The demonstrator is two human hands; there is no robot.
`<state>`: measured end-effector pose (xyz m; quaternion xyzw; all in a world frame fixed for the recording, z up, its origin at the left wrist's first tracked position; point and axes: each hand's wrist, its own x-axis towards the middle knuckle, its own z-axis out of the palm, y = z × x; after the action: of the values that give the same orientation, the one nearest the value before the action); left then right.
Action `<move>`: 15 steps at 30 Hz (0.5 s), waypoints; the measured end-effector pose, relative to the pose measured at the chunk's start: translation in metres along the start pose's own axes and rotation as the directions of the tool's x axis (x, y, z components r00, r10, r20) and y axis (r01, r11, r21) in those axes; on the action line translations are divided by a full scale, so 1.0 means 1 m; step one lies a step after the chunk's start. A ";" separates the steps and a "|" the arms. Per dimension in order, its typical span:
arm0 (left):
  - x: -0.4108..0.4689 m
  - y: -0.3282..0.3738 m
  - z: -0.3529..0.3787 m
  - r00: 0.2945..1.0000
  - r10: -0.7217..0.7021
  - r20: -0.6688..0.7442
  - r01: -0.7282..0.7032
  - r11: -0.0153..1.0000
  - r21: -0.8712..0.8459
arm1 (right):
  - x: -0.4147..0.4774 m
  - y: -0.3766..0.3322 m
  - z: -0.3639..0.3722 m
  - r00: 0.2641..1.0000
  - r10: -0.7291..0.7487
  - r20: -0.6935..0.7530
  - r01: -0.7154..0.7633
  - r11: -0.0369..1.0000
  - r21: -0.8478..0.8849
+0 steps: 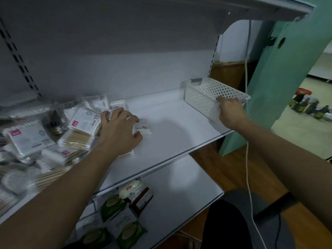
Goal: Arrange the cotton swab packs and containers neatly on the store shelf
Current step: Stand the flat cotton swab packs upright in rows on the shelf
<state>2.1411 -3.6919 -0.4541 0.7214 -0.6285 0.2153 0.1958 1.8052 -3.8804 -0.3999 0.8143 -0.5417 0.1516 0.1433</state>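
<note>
On the white middle shelf [176,133], the left hand [119,131] curls its thumb and fingers round a small swab pack [143,128], which is partly hidden under the palm. Beside it, a jumbled heap of swab packs [53,133] is too blurred to count and is cut off at the left edge. At the shelf's right end, the right hand [230,112] grips the near rim of a white perforated basket [201,97], fingers hooked over it.

Bare shelf [179,137] stretch mid-span, heaped swab packs [53,133] crowding the left, perforated basket [203,97] blocking the right end, upper shelf [269,8] roofing it overhead.
</note>
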 end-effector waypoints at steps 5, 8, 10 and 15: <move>0.000 0.003 -0.003 1.000 -0.010 0.016 0.010 1.000 -0.010 | 0.015 0.009 0.003 1.000 0.019 0.010 -0.019 0.999 0.037; 0.000 0.003 -0.005 0.999 -0.015 0.036 0.016 1.000 -0.027 | 0.017 0.008 0.007 1.000 0.025 0.013 -0.025 1.000 0.017; 0.000 0.004 -0.007 0.998 -0.020 0.059 0.023 0.998 -0.055 | 0.012 0.005 0.011 0.997 -0.015 -0.073 0.013 1.000 -0.023; 0.004 -0.004 -0.012 0.998 0.024 -0.053 -0.037 0.966 -0.256 | -0.009 -0.045 0.014 0.885 -0.262 -0.385 0.329 0.937 0.118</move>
<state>2.1449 -3.6885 -0.4422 0.6747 -0.6569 0.1531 0.2998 1.8448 -3.8621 -0.4194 0.8549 -0.3587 0.3241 0.1881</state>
